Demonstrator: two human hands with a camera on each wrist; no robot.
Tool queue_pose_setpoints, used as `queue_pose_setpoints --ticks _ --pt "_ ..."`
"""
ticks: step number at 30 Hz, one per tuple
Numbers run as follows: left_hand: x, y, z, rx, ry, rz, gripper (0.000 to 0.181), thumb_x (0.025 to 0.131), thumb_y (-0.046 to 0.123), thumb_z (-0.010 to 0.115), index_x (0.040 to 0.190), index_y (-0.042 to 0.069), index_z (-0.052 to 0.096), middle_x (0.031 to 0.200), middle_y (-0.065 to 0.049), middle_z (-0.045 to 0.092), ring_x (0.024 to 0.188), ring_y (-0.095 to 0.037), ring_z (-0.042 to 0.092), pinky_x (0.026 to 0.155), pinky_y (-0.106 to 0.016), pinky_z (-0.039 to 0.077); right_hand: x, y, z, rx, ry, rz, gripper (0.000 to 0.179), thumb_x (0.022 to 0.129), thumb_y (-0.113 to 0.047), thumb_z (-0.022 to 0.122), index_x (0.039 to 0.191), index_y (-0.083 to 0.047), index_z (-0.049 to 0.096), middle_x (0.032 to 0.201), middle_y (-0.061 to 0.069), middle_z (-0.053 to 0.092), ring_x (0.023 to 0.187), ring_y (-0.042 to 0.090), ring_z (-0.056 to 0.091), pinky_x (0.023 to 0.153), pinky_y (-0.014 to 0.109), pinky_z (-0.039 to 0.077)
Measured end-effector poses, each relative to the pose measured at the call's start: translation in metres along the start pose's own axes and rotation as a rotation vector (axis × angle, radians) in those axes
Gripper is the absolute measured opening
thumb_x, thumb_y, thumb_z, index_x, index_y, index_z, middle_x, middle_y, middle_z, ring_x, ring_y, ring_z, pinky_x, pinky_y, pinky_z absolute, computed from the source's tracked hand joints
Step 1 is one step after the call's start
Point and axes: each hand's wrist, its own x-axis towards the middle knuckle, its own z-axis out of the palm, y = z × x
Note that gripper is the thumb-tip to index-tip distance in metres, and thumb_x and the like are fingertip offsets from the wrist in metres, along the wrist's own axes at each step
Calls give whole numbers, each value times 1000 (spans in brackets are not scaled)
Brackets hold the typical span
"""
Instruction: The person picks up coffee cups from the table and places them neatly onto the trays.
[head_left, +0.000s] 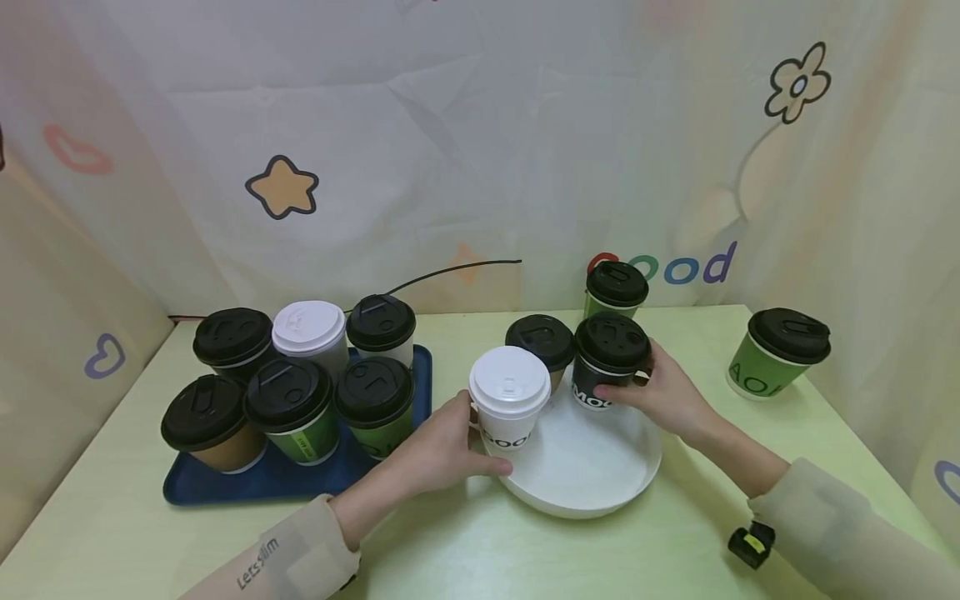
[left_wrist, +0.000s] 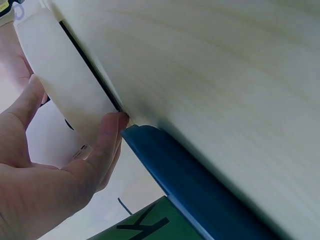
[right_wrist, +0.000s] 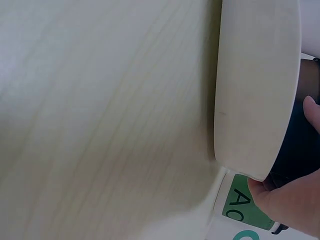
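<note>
A white paper cup (head_left: 508,427) with a white lid is at the left edge of a round white tray (head_left: 588,483). My left hand (head_left: 442,450) holds this cup from the left, thumb low in front near the tray's rim; its fingertips (left_wrist: 111,122) show by the tray's edge in the left wrist view. A black cup (head_left: 611,350) with a black lid is over the tray's right back part. My right hand (head_left: 671,392) grips it from the right, thumb across its front. Behind and between them is a brown cup (head_left: 542,337) with a black lid, mostly hidden.
On the left, a blue tray (head_left: 300,487) bears several lidded cups in green, brown, white and black. A green cup (head_left: 617,287) stands behind the round tray, and another green cup (head_left: 772,362) stands at the right. A printed curtain (head_left: 480,167) closes off the back.
</note>
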Motion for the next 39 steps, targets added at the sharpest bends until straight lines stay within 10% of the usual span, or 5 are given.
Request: queue_pose_setpoints --ticks 12,24,39 --pt "-1 1 0 -3 -14 -1 90 80 24 92 146 -4 37 136 -17 54 120 -30 56 104 -47 46 -10 -2 -16 -110 -57 98 71 86 -11 83 141 10 44 135 28 55 128 44 50 109 58 40" --pt "-1 -4 -1 1 -35 1 90 83 27 90 147 -3 36 138 -15 53 121 -30 56 102 -46 47 -34 -14 -37 -274 -320 280 63 95 -11 71 143 12 37 125 29 54 102 32 62 76 41 58" --pt "-8 -1 -5 42 -39 -58 80 87 27 85 144 -6 39 129 -20 55 113 -32 59 93 -47 52 -31 -6 -40 -220 -327 216 62 94 -1 69 147 9 39 120 26 56 92 27 64 73 40 60"
